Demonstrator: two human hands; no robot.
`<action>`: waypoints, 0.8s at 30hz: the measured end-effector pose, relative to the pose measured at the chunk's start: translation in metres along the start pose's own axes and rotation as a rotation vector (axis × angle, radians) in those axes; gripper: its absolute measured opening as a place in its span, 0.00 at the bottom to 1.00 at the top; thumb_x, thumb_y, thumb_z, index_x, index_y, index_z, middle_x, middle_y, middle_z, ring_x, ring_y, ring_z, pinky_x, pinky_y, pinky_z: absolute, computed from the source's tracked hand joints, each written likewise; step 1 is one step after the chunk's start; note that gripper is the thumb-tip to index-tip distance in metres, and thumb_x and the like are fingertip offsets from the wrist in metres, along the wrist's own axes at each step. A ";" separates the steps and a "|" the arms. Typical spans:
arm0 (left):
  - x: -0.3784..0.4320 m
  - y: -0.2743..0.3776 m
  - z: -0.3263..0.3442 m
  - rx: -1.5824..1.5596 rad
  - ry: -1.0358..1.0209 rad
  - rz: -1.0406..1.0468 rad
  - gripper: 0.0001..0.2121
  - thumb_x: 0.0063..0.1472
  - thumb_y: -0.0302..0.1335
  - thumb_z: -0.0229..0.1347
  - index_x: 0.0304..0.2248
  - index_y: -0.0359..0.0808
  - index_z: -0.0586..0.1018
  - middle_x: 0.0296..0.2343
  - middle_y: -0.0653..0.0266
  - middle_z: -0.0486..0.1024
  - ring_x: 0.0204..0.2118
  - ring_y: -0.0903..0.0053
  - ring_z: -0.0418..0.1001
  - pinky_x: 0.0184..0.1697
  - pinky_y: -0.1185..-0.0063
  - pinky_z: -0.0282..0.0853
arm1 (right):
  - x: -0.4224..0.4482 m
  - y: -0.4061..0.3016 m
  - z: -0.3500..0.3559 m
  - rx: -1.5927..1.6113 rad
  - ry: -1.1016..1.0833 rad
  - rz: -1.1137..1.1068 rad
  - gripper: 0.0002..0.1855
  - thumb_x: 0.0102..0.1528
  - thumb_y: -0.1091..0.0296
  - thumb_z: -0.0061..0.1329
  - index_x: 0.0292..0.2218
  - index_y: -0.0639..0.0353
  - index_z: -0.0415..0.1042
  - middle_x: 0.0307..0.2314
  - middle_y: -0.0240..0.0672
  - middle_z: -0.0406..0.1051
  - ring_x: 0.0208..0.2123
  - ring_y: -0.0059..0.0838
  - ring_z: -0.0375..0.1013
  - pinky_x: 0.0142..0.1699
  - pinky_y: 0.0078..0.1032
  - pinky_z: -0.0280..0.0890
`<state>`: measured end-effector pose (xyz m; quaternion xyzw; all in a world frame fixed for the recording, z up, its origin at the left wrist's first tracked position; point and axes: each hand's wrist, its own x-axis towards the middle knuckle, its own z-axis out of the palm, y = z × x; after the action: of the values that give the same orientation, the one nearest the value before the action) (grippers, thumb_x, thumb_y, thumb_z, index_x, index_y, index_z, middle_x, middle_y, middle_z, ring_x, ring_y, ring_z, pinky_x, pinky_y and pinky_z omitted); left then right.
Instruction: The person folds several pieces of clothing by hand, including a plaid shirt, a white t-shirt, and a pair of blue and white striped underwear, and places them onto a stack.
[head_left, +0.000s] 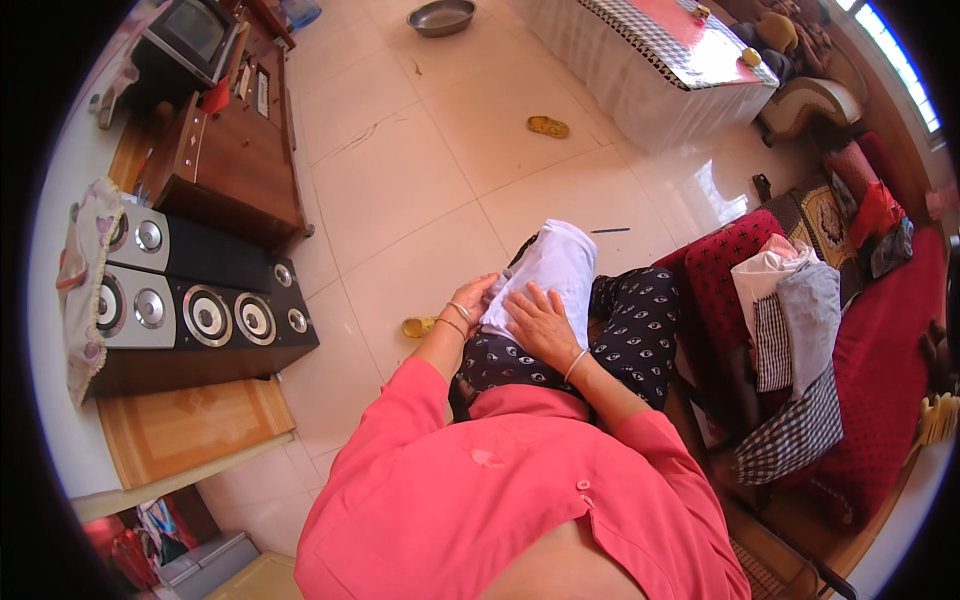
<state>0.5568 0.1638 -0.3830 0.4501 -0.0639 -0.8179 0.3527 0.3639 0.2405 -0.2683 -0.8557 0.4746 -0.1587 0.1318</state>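
A pale white cloth garment (559, 259) lies over my thigh, on dark trousers (637, 322) with an eye pattern. My left hand (474, 298) grips the garment's left edge, where the fabric is bunched and the fingertips are partly hidden. Flat on top of the cloth rests my right hand (538, 324), fingers spread and pressing on it without grasping. Both wrists wear bracelets.
To my right, a red sofa (877, 360) holds a pile of folded clothes (806, 315). Speakers (225, 315) and a wooden cabinet (240, 165) stand left. Yellow clogs (547, 127) and a metal basin (441, 16) are on the tiled floor, near a covered table (660, 112).
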 end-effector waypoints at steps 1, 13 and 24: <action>0.000 0.000 -0.007 0.012 -0.027 0.186 0.12 0.61 0.36 0.53 0.36 0.34 0.75 0.31 0.59 0.77 0.34 0.73 0.75 0.41 0.74 0.73 | 0.002 -0.001 0.000 0.004 -0.002 -0.013 0.20 0.57 0.58 0.43 0.50 0.50 0.67 0.51 0.35 0.63 0.58 0.39 0.55 0.61 0.43 0.45; -0.019 0.020 0.017 0.419 0.072 -0.051 0.11 0.59 0.34 0.55 0.36 0.36 0.75 0.27 0.64 0.76 0.25 0.76 0.73 0.33 0.75 0.73 | -0.004 0.008 -0.002 0.030 -0.033 0.008 0.22 0.58 0.53 0.41 0.51 0.49 0.66 0.52 0.31 0.62 0.59 0.38 0.53 0.60 0.46 0.45; -0.037 0.026 0.020 0.104 -0.054 0.235 0.04 0.58 0.26 0.55 0.33 0.39 0.73 0.30 0.68 0.72 0.33 0.79 0.70 0.39 0.77 0.69 | -0.008 0.011 -0.004 0.078 -0.046 0.030 0.20 0.58 0.57 0.42 0.51 0.48 0.67 0.52 0.32 0.63 0.58 0.38 0.55 0.61 0.44 0.44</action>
<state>0.5678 0.1640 -0.3348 0.4349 -0.1682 -0.7784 0.4203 0.3502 0.2414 -0.2700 -0.8462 0.4775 -0.1553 0.1783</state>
